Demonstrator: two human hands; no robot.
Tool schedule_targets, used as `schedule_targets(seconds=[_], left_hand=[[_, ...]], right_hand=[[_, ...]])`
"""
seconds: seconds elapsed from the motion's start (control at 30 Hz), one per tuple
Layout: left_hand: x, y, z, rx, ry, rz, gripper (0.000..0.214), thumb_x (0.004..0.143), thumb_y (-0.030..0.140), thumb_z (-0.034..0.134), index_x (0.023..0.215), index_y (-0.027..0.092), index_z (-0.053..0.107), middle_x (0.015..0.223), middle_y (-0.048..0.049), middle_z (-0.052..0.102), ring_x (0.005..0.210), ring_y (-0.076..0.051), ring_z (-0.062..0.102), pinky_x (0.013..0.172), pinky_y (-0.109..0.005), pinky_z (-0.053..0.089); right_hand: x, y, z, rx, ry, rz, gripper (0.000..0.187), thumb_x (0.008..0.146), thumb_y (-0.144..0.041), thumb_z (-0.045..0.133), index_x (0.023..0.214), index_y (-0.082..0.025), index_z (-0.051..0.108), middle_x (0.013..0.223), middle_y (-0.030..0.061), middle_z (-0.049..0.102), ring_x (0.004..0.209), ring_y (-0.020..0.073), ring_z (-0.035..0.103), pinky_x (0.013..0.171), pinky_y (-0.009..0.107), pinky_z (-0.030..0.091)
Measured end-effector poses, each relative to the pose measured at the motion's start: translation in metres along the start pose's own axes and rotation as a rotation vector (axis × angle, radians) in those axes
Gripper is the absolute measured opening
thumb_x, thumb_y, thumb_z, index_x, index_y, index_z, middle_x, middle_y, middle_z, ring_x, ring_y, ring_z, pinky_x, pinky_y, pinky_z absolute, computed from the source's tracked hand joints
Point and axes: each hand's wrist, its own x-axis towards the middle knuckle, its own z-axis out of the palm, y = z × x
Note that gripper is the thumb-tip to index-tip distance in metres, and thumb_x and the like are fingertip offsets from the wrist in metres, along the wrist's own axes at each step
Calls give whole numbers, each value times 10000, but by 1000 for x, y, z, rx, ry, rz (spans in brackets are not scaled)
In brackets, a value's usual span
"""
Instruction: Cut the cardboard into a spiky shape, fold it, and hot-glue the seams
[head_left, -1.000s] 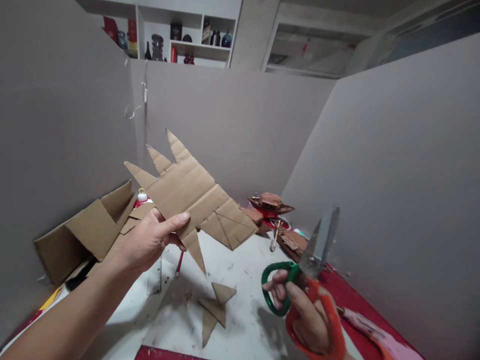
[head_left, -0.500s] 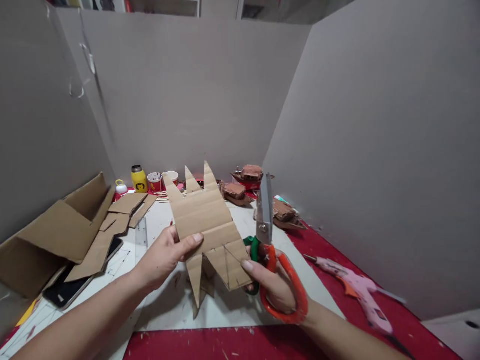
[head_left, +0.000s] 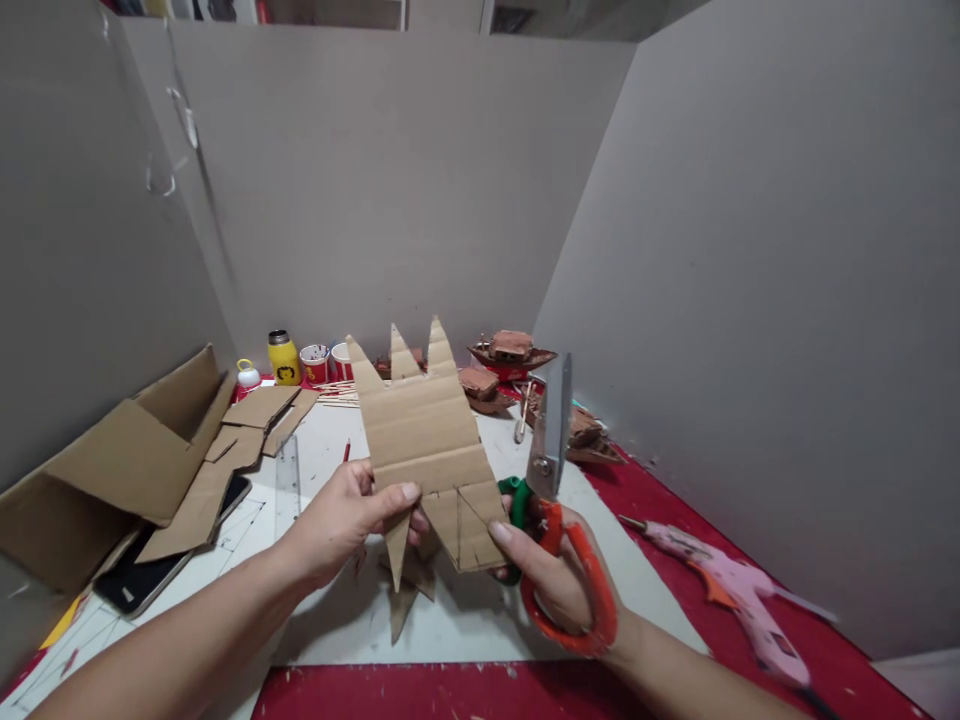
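A cut cardboard piece with pointed spikes at both ends is held up over the white sheet, pencil lines showing on its lower right part. My left hand pinches its lower left side, thumb on the front. At the lower right corner, the thumb of my right hand presses on the cardboard. That same hand also carries scissors with one orange and one green handle, their blades pointing up and together. Cardboard scraps lie on the sheet below.
A pink glue gun lies on the red cloth at right. Brown model boats stand at the back, near paper cups and a yellow bottle. At left are an open cardboard box, a phone and a clear ruler.
The cardboard piece has tilted more upright and shifted slightly right in view. My left thumb now sits nearer the gap between the lower spikes. The scissors lean further right.
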Motion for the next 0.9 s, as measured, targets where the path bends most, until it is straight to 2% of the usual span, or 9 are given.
schedule_targets(seconds=[0.17,0.37,0.53,0.63,0.73,0.9], left_hand=[[-3,3,3,-41,99,38,252,683,326,815,799,126,714,679,-29,696,603,-124,590,643,-250,468],[-4,7,3,-104,159,108,380,671,247,823,1016,159,690,946,-70,750,839,-180,670,852,-324,502],[-2,10,-3,-200,208,126,336,724,239,776,1033,205,649,954,-32,719,839,-142,649,784,-255,490],[-2,9,-6,-85,99,31,217,792,360,710,882,163,699,857,-49,708,790,-147,632,730,-245,472],[-1,3,-5,27,-32,-56,347,812,457,670,700,131,706,728,-58,693,704,-148,614,701,-258,461],[-1,-5,1,8,40,2,221,730,352,773,796,144,735,755,-35,721,700,-140,622,717,-261,483]], right_hand=[[-3,-5,4,-32,-8,-23,286,800,-437,702,888,-176,629,742,22,609,547,136,530,465,252,504],[-6,-13,8,-98,29,-37,296,774,-465,712,827,-188,621,693,25,589,541,155,538,453,277,531],[-6,-8,4,-77,141,-80,260,759,-443,738,794,-215,618,668,5,560,508,138,506,419,267,511],[-5,-9,3,-105,126,-97,241,783,-433,721,810,-215,622,667,4,568,512,139,516,431,266,504],[-6,-16,6,-152,35,-104,227,822,-428,678,821,-205,633,703,23,609,549,154,549,472,274,512],[-9,-19,9,-146,24,-67,250,805,-435,690,825,-198,613,694,20,607,509,146,540,440,279,499]])
